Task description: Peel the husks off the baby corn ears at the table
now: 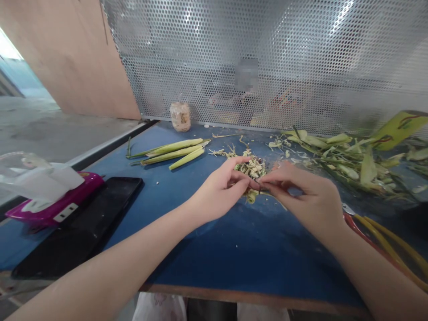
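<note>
My left hand (222,189) and my right hand (302,191) meet over the middle of the blue table, fingertips pinched close together. Between and just below the fingers shows a pale green plant piece (251,196), mostly covered by them. Behind the fingertips lies a small heap of shredded plant bits (254,167), greenish and cream. Farther left, several long, pointed green plant stalks (174,151) lie side by side. Off to the right spreads a loose pile of green leaves and husks (347,165).
A perforated metal panel (200,58) stands behind the blue table (207,258). Near it sits a jar (180,117). At left are a black phone (87,223) and a magenta power strip (63,200) with white plugs. Scissors with red and yellow handles (384,232) lie by my right forearm.
</note>
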The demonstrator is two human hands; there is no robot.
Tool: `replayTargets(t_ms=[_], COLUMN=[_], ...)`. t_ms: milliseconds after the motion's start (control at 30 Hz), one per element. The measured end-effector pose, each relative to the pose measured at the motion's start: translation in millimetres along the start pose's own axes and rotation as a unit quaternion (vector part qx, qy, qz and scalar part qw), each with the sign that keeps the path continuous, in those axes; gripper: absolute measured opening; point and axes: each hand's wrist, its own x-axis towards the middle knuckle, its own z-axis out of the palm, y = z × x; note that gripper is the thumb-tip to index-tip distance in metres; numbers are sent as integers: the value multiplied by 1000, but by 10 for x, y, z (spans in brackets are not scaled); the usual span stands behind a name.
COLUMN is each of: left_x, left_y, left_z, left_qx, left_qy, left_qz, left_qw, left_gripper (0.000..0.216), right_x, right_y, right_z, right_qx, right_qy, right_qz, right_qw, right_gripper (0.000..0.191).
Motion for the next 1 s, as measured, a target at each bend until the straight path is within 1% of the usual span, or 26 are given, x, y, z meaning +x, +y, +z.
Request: replayTargets(t_ms=[100,300,500,633,1000], left_x=[19,25,22,26,26], left_y=[-2,43,58,49,57], left_z=[-3,-3,5,3,14], left_qx=[-36,-104,-138,-153,-174], left_qy=[-3,-3,4,6,10], left_qz=[-3,-19,-34,-29,-42], left_qw=[999,994,990,988,984], left_gripper=[52,62,65,67,62], right_x=[-17,-32,-45,-45,-54], right_y=[-4,2,-4,-19,-37], right_z=[1,-1,1,-8,-8], right_qx=[-7,-19,-21,-27,-33], right_qy=[25,38,37,44,44], right_qz=[-11,-13,-16,-15,-15], right_qw=[1000,999,999,999,998], right_gripper=[11,12,12,13,13])
